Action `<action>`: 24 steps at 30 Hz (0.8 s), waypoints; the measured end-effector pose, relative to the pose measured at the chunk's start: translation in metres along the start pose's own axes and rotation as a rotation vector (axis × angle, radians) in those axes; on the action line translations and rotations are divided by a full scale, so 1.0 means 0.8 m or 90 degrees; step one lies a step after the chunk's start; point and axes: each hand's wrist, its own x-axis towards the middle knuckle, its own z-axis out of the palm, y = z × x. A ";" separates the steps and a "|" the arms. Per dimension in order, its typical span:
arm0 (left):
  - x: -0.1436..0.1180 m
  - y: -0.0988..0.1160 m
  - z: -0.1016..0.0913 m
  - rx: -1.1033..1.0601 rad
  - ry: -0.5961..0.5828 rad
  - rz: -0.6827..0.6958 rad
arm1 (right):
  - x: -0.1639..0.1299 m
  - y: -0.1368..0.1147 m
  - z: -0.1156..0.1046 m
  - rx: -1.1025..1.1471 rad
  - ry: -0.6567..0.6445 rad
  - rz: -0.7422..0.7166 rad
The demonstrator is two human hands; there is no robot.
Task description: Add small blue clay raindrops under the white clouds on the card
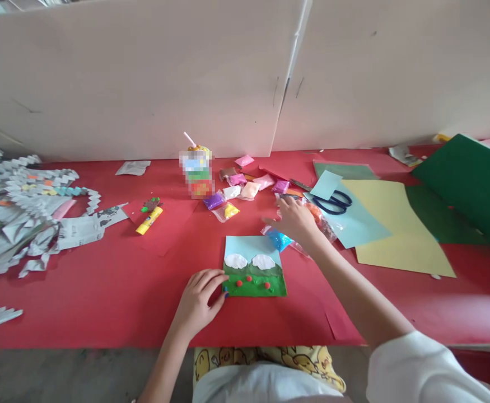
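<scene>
Risk: left hand (197, 302) lies flat, fingers unclenched, steadying clay picture (254, 266) while open right hand (295, 219) reaches clay packets (245, 192); its forearm could smear clouds.

Soft even daylight, faint shadows, wide-angle bending at edges, far clutter perhaps slightly blurred

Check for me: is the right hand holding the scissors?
No: the right hand reaches over small clay packets, while the scissors lie untouched on the light blue paper beyond it.
</scene>
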 end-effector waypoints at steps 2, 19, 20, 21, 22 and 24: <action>0.002 0.000 0.001 0.016 0.018 0.005 | -0.025 0.022 0.006 0.038 -0.023 0.037; 0.138 0.059 0.025 -0.083 0.139 -0.063 | -0.055 0.032 0.045 0.120 0.098 -0.174; 0.151 0.062 0.029 -0.114 0.128 -0.079 | -0.055 0.033 0.044 0.133 0.121 -0.190; 0.161 0.063 0.033 -0.145 0.119 -0.092 | -0.055 0.034 0.043 0.151 0.142 -0.204; 0.168 0.063 0.035 -0.171 0.115 -0.102 | -0.054 0.034 0.041 0.173 0.158 -0.219; 0.176 0.061 0.038 -0.199 0.117 -0.113 | -0.052 0.034 0.040 0.228 0.169 -0.251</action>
